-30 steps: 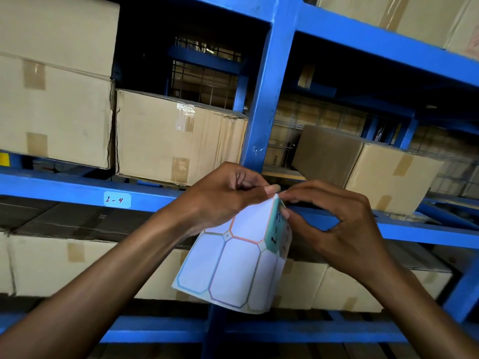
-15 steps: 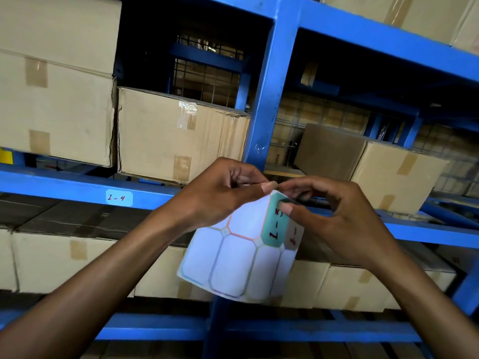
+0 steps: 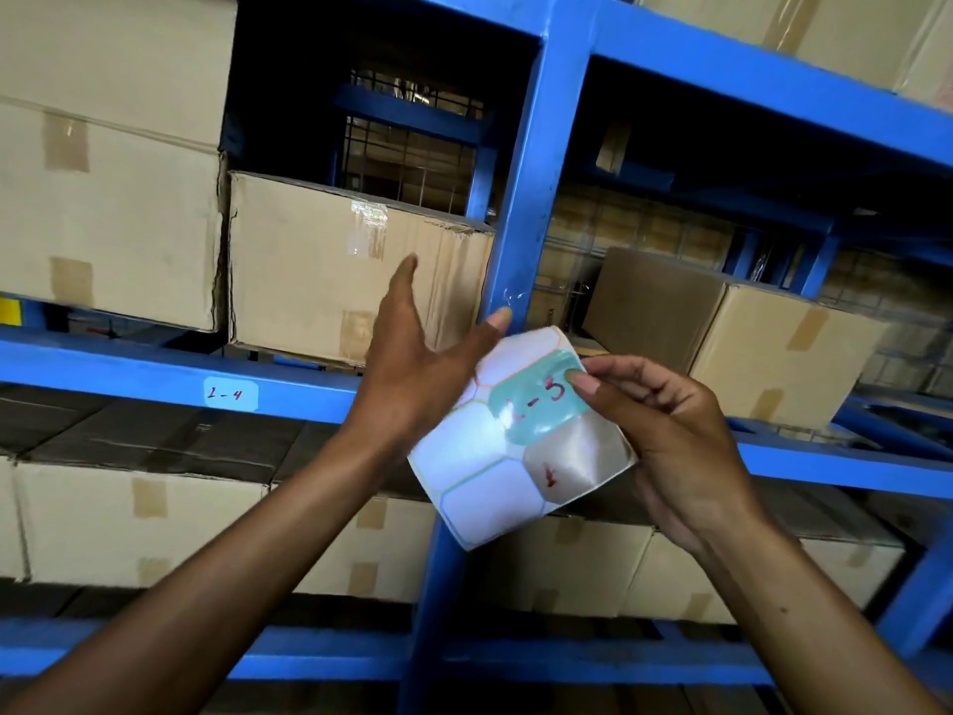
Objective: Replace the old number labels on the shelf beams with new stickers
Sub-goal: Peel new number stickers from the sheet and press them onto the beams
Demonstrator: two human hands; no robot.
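Observation:
A white sticker sheet (image 3: 482,459) with coloured outlines is in front of the blue upright post (image 3: 539,188). My right hand (image 3: 675,441) grips its right edge. Its thumb presses on a teal sticker (image 3: 536,402) marked "1-5" in red, which lies partly lifted over the sheet. My left hand (image 3: 412,374) is spread to the left of the sheet, index finger pointing up and thumb tip by the sheet's top corner, gripping nothing. A pale label reading "1-4" (image 3: 231,393) is stuck on the blue shelf beam (image 3: 113,366) to the left.
Cardboard boxes (image 3: 356,270) fill the shelf above the beam, with another box (image 3: 748,327) to the right of the post. More boxes (image 3: 139,518) sit on the level below. Wire mesh backs the bays.
My left hand let go of the sheet's top and opened, moving up and left. The sheet now rests in my right hand alone, turned flatter, with the "1-5" sticker facing me.

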